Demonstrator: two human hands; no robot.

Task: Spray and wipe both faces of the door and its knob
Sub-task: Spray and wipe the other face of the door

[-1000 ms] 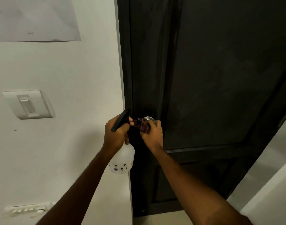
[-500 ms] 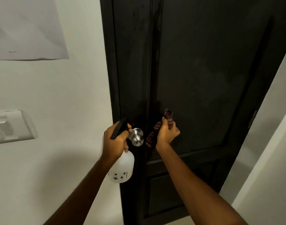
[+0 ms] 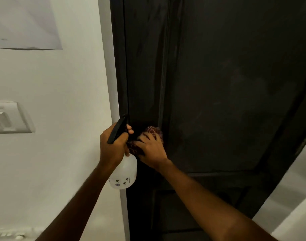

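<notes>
A black panelled door (image 3: pixel 218 87) fills the right of the view. My left hand (image 3: pixel 112 146) grips a white spray bottle (image 3: pixel 124 174) by its black trigger head, close to the door's left edge. My right hand (image 3: pixel 151 148) presses a dark red patterned cloth (image 3: pixel 153 132) against the door at knob height. The knob is hidden under the cloth and hand.
A white wall (image 3: pixel 61 84) lies left of the door frame, with a light switch (image 3: pixel 8 117) and a sheet of paper (image 3: pixel 23 23) pinned above. A white socket strip (image 3: pixel 8 234) shows at the bottom left. Pale wall surfaces (image 3: pixel 291 197) stand at the lower right.
My right hand lifted the cloth off the silver knob, which showed bare half a second ago, and has now come back to cover it. My left hand kept the bottle in place.
</notes>
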